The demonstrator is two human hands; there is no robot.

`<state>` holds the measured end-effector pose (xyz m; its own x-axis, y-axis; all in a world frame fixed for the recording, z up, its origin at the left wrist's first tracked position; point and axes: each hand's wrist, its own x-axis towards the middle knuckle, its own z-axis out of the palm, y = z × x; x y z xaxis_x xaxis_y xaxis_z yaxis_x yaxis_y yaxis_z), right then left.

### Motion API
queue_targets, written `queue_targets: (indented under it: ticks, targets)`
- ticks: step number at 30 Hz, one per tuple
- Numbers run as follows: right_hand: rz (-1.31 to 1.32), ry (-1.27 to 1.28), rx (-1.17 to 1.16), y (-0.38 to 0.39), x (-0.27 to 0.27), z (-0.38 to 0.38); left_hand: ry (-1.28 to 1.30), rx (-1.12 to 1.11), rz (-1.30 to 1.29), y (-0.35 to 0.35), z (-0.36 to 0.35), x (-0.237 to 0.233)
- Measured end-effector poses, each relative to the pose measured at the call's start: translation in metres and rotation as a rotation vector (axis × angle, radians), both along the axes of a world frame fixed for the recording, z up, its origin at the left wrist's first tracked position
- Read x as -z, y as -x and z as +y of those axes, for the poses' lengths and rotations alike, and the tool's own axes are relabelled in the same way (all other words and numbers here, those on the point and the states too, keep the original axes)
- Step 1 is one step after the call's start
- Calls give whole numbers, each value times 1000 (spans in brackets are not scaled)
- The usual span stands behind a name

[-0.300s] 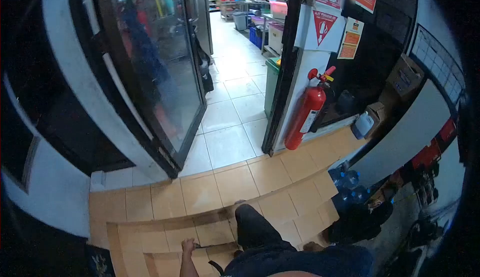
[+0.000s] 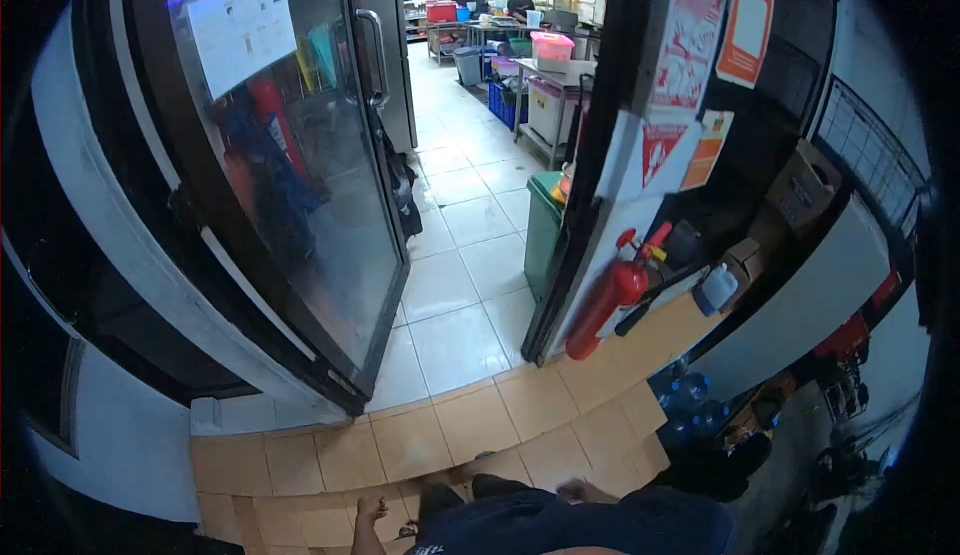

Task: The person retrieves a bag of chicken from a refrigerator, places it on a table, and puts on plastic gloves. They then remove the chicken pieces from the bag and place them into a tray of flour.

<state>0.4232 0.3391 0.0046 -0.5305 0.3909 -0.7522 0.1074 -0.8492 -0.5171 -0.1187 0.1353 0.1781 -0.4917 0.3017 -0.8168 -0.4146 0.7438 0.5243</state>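
Note:
My left hand (image 2: 372,508) hangs low at the bottom of the head view, left of my legs, above the tan tiled steps. Its fingers are curled closed; what they hold, if anything, is too small to make out. On the other side, my right hand (image 2: 577,492) is near my hip, pale and smeared by motion. Between the two are my dark trousers (image 2: 495,485) and dark shirt (image 2: 560,525). Ahead is an open glass door (image 2: 300,195) with a metal handle (image 2: 376,55), apart from both hands.
Tan steps (image 2: 410,445) lead up to a white tiled floor (image 2: 455,305). A red fire extinguisher (image 2: 608,310) hangs right of the doorway, with a green bin (image 2: 543,240) just inside. Farther in are a pink tub (image 2: 552,47), tables and people. Water bottles (image 2: 695,387) stand at right.
I have moved up the steps, closer to the doorway, and the view has tilted up. My left hand shows lower in view; my right hand has come into view by my hip.

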Motion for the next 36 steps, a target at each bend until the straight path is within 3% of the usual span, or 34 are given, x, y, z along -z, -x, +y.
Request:
queue_targets:
  ticks: [1,2,3,4,5,6,8,11,13,15,18,19,20,21,22,23,25,28,30,32,34,36]
  targets:
    - [-227,-140,-237,65,-77,52,0,0,-6,9,6,-7]
    - [-347,-293,-303,113,-102,91,-76,-17,-11,21,17,-11]
    - [-432,-594,-615,159,-151,137,-152,-28,-18,31,30,-11]
    - [-362,-658,-490,187,-130,181,-156,-18,-28,38,43,-10]
    - [-489,-1297,-987,224,-133,228,-84,-30,-59,44,53,-9]
    - [-403,-630,-369,257,-172,246,-4,-44,-90,52,61,-6]
    - [-375,-564,-203,306,-198,287,43,9,-134,65,70,0]
    - [-457,-554,-195,349,-257,311,93,182,-185,99,80,13]
    - [-413,-424,-302,341,-232,324,116,371,-178,129,95,-3]
    - [-435,-299,-335,327,-254,320,117,553,-151,161,120,-21]
    - [-531,-151,-107,309,-291,295,169,746,-171,216,178,-41]
    - [-525,-81,-8,300,-296,287,193,752,-207,232,205,-46]
    - [-520,-62,13,283,-274,278,80,584,-233,250,233,-60]
    - [-577,-161,-211,263,-229,271,-38,424,-267,269,266,-85]
    - [-631,-265,-440,255,-204,273,-57,571,-102,268,314,-143]
    - [-628,-105,-273,257,-214,269,-80,710,63,269,347,-174]
    - [-619,102,-21,264,-246,255,-110,565,-64,296,406,-134]
    - [-611,208,204,281,-252,273,-99,505,-48,297,493,-151]
    - [-615,204,213,299,-269,309,-44,514,5,289,554,-162]
    - [-634,211,219,311,-276,355,-14,636,-125,280,594,-149]
    - [-644,193,115,324,-276,417,33,616,-159,268,634,-151]
    - [-733,-50,-49,335,-258,485,83,600,-193,265,681,-159]
